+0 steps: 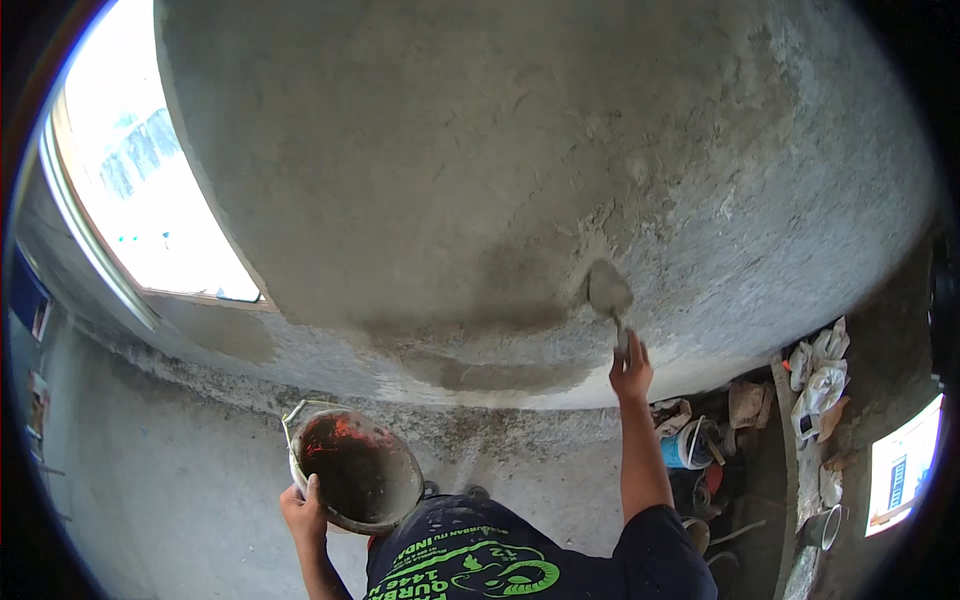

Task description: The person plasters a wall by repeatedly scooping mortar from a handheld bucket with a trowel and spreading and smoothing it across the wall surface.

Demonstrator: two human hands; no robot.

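Observation:
My right hand (631,372) is closed round the handle of a trowel (609,288), its grey blade up against the plastered wall (430,170). Darker, damp-looking plaster spreads to the left of the blade, and rougher, paler plaster lies to its right. At the lower left, my left hand (304,508) grips the rim of a bucket (350,470), thumb over the edge. The bucket is tilted, so its inside shows: grey mortar residue with orange-red patches on the far wall. A pale handle stands up at the bucket's left side.
A bright window opening (150,170) is at the left. At the lower right are a blue-and-white pail (684,446), crumpled sacks (822,380) and a metal container (822,527) along a ledge. Grey concrete floor (190,470) lies below the wall.

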